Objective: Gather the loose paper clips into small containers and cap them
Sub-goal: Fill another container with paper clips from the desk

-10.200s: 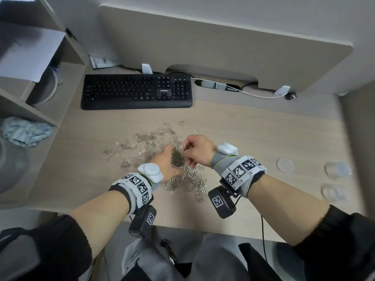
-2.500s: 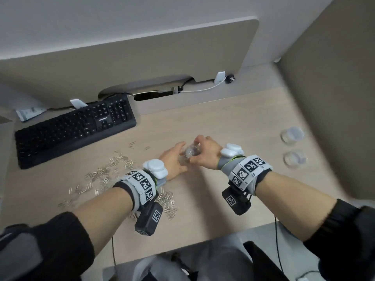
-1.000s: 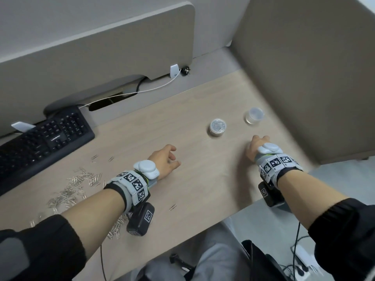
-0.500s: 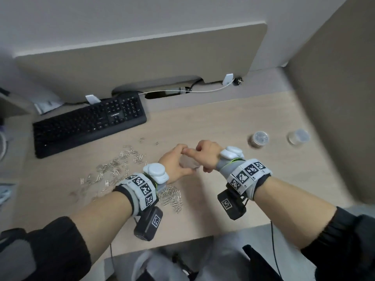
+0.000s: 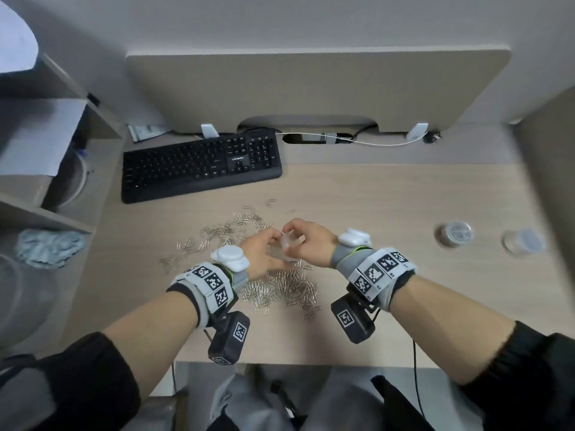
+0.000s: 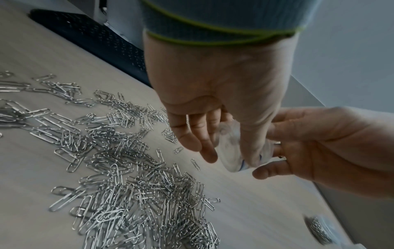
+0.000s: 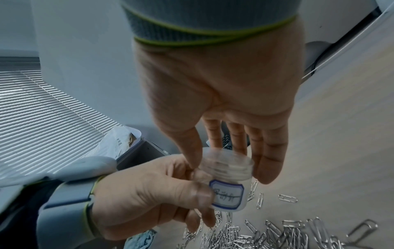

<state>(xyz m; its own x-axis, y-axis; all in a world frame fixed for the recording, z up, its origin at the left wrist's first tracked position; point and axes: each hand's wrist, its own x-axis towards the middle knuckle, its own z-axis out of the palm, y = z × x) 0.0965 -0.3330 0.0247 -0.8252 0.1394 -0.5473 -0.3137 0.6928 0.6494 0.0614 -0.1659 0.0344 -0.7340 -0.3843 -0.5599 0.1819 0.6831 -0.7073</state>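
Observation:
A small clear container (image 5: 291,244) with a blue-framed label (image 7: 227,197) is held above the desk between both hands. My left hand (image 5: 273,245) grips its body, thumb over the label (image 6: 230,158). The thumb and fingers of my right hand (image 5: 295,234) curl round the cap (image 7: 226,157) on top, with the threaded neck showing below (image 7: 230,170). Loose silver paper clips (image 5: 280,287) lie heaped under the hands, and more are scattered (image 5: 230,228) to the far left (image 6: 127,168). A container full of clips (image 5: 455,233) stands on the right, beside another clear container (image 5: 522,241).
A black keyboard (image 5: 202,164) lies at the back left, with a white cable (image 5: 373,141) along the desk's rear. Shelves with a blue cloth (image 5: 49,248) stand at the left. A partition wall (image 5: 553,181) closes the right side.
The right hand came back from the right side of the desk with a clear container. Both hands now hold it over the clip pile. The filled container stays on the right.

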